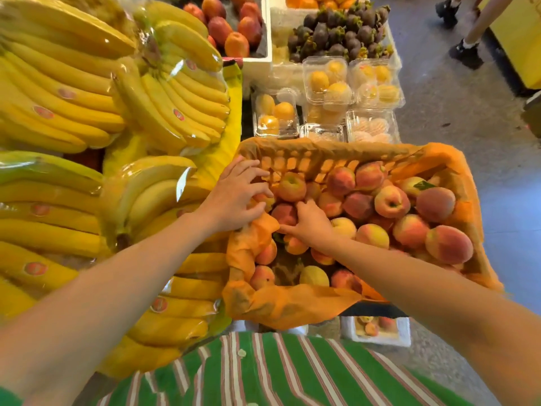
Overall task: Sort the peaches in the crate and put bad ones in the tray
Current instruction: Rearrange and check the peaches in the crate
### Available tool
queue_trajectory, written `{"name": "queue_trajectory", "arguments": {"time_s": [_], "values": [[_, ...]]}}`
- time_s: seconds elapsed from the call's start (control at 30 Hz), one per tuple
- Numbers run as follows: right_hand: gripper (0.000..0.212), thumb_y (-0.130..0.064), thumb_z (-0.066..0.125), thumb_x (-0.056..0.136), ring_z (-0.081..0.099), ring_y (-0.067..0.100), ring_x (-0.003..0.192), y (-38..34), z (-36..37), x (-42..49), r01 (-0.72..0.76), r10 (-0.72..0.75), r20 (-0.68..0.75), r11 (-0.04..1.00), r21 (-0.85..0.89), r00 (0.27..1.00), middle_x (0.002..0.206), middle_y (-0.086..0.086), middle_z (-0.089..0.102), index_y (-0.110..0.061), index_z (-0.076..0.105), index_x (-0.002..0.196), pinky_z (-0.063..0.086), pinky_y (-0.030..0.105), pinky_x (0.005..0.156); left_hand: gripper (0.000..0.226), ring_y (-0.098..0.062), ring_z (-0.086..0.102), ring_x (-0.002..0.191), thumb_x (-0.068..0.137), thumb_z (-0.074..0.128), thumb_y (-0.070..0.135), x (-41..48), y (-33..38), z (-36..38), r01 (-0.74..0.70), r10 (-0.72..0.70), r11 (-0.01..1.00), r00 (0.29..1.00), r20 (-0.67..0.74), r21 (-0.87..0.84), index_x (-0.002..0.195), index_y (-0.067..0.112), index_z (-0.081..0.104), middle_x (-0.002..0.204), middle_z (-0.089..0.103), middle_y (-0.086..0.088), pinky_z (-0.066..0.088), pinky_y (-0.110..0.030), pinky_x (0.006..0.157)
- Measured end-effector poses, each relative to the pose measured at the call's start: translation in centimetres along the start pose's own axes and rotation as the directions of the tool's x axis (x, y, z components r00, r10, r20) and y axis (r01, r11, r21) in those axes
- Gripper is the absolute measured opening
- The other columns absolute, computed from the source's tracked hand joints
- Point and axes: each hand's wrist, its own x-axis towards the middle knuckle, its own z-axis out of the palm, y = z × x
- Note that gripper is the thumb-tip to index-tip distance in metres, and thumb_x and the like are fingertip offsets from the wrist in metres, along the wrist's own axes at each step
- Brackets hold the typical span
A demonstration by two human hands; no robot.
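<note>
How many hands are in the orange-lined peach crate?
2. Left hand at the far-left corner of the orange-lined plastic crate; right hand beside it, both on red-yellow round peaches.
</note>
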Motion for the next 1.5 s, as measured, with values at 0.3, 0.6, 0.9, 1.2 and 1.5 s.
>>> {"name": "queue_trajectory", "arguments": {"time_s": [0.3, 0.6, 0.9, 1.2, 1.5], "values": [[0.067, -0.066, 0.075, 0.063, 0.059, 0.018, 0.081, 1.3, -0.9, -0.6, -0.042, 0.048, -0.021, 0.974, 0.220, 0.999, 0.093, 0.002, 0.062, -0.012, 0.064, 0.102, 0.045, 0.030, 0.061, 0.031, -0.020, 0.035, 0.135, 0.081, 0.052, 0.043, 0.2, 0.0, -0.4, -0.026, 0.026, 0.999, 1.000, -0.003, -0.042, 0.101, 0.028, 0.070, 0.122, 0.062, 0.004, 0.008, -0.040, 0.117], [0.035, -0.048, 0.068, 0.083, 0.060, 0.020, 0.082, 1.1, -6.9, -3.2, -0.070, -0.139, 0.210, 0.651, 0.756, 0.968, 0.093, 0.009, 0.069, -0.018, 0.071, 0.100, 0.046, 0.036, 0.079, 0.093, -0.017, 0.039, 0.131, 0.064, 0.057, 0.080, 1.0, 3.1, -1.0, -0.115, 0.105, 0.991, 0.987, 0.120, 0.074, 0.143, 0.034, 0.037, 0.129, 0.057, 0.000, 0.007, -0.041, 0.112], [0.038, -0.037, 0.064, 0.091, 0.061, 0.016, 0.109, 2.8, -4.2, -2.3, 0.252, -0.317, 0.220, 0.927, 0.278, 0.923, 0.121, 0.003, 0.065, -0.017, 0.061, 0.123, 0.049, 0.037, 0.096, 0.073, -0.018, 0.040, 0.121, 0.061, 0.063, 0.064, -0.6, 1.0, -2.1, -0.058, 0.053, 0.995, 0.996, -0.071, -0.080, 0.127, 0.033, 0.053, 0.113, 0.062, 0.006, 0.019, -0.037, 0.099], [0.063, -0.043, 0.072, 0.077, 0.049, 0.028, 0.115, 2.3, -0.2, 0.4, 0.533, -0.393, 0.377, 0.732, -0.424, 0.839, 0.122, 0.009, 0.055, -0.014, 0.054, 0.131, 0.046, 0.038, 0.086, 0.071, -0.016, 0.036, 0.122, 0.062, 0.070, 0.058, -1.5, 0.0, -1.8, -0.035, 0.026, 0.987, 0.998, -0.063, -0.155, 0.127, 0.031, 0.053, 0.111, 0.054, 0.017, 0.019, -0.035, 0.096], [0.059, -0.048, 0.075, 0.074, 0.050, 0.016, 0.104, 3.4, -3.2, -0.2, 0.473, -0.442, 0.292, 0.880, -0.040, 0.848, 0.116, -0.001, 0.054, -0.023, 0.057, 0.124, 0.043, 0.030, 0.088, 0.070, -0.013, 0.032, 0.120, 0.061, 0.074, 0.049, -1.1, 0.3, -2.2, -0.025, 0.009, 0.975, 0.997, -0.073, -0.223, 0.125, 0.029, 0.056, 0.107, 0.043, 0.019, 0.019, -0.032, 0.094]]}}
